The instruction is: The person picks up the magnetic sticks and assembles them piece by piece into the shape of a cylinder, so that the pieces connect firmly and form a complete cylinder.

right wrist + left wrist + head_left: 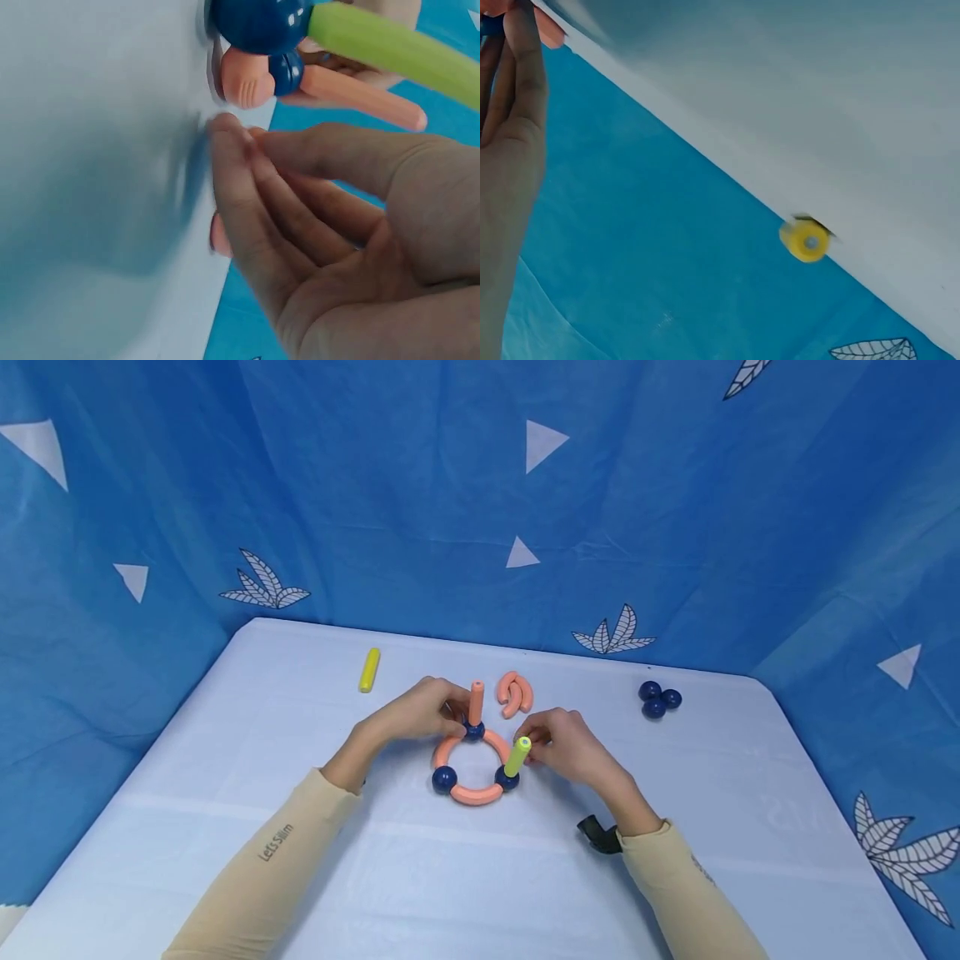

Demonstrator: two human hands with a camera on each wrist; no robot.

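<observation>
A ring of curved orange rods (pixel 477 796) joined by dark blue balls (pixel 445 780) lies on the table. From its back ball (pixel 472 732) rises an orange straight stick (pixel 476 702). A lime green stick (pixel 517 757) stands tilted on the right ball (pixel 507 779). My left hand (pixel 422 708) holds the back ball between thumb and fingers; in the left wrist view only a sliver of that blue ball (pixel 490 25) shows. Just right of the ring is my right hand (pixel 567 745). Its fingers (pixel 240 184) are extended close together, with nothing visible between them and the thumb.
Loose curved orange rods (pixel 525 693) lie behind the ring. Several dark blue balls (pixel 653 708) cluster at the back right of the white table (pixel 420 877). A yellow stick (pixel 370 670) lies at the back left. Blue patterned cloth (pixel 420 527) hangs behind the table.
</observation>
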